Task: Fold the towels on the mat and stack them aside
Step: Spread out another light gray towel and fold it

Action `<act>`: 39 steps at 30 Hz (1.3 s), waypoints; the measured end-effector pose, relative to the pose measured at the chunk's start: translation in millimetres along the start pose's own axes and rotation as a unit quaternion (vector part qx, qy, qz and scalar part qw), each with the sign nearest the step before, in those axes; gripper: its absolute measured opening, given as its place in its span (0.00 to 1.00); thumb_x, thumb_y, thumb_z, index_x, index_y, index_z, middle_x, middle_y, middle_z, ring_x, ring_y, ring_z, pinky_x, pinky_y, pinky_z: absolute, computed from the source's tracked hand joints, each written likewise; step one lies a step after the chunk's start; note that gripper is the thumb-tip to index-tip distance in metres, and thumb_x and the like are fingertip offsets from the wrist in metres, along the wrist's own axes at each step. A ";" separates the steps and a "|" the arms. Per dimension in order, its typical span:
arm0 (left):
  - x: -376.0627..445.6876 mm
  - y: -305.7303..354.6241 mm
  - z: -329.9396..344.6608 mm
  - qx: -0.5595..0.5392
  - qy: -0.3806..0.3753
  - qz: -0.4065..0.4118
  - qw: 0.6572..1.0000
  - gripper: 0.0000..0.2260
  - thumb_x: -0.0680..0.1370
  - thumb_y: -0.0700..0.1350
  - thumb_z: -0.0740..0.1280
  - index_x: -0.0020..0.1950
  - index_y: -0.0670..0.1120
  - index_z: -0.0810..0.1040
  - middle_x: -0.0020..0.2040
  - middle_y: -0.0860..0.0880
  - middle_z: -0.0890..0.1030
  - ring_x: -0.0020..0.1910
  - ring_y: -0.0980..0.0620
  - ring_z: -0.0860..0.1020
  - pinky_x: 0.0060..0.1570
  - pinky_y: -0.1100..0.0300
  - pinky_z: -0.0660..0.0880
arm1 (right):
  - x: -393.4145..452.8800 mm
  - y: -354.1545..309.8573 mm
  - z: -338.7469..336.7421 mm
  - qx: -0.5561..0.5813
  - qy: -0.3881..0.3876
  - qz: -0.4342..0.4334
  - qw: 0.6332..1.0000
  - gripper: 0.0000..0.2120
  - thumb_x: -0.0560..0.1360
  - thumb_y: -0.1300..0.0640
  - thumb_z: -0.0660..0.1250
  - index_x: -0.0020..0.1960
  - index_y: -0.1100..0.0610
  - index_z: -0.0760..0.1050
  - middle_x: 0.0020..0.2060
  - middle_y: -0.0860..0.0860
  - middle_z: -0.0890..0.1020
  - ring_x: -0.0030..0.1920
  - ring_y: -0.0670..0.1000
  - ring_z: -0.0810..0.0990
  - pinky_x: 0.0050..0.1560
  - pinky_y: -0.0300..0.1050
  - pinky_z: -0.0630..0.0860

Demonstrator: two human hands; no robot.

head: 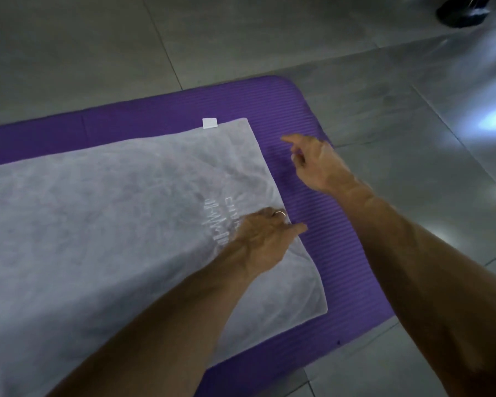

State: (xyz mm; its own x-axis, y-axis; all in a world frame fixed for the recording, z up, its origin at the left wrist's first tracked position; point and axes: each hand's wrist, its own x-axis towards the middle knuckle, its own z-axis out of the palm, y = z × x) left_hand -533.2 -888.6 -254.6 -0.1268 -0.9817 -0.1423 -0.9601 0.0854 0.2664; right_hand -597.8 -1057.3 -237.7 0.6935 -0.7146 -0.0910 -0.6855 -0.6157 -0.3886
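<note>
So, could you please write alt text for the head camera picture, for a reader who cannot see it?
A pale grey towel lies spread flat on a purple mat on a grey tiled floor. The left hand rests on the towel's right edge, and the right hand hovers over the mat beside it, forefinger extended.

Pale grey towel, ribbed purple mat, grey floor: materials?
Pale grey towel: soft matte fabric, likely microfibre or terry; mottled nap, limp edges. Ribbed purple mat: likely foam, matte, fine parallel ridges. Grey floor: large glossy tiles, probably ceramic or stone; seams, glare.
</note>
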 end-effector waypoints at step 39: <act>-205.6 -126.3 -52.6 -0.377 -0.001 -0.390 0.840 0.11 0.69 0.38 0.69 0.43 0.52 0.72 0.38 0.54 0.75 0.35 0.59 0.74 0.25 0.72 0.65 | 24.1 -202.0 51.1 -0.022 -0.005 -0.188 0.982 0.06 0.74 0.58 0.69 0.50 0.56 0.80 0.47 0.51 0.80 0.45 0.53 0.79 0.47 0.49 0.77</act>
State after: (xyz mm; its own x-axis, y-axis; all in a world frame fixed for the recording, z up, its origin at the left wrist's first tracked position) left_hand -372.8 -706.6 -208.9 0.4657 -0.6888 -0.5556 -0.3203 -0.7164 0.6198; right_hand -431.3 -933.2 -208.3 0.9017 -0.4303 0.0420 -0.3888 -0.8495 -0.3567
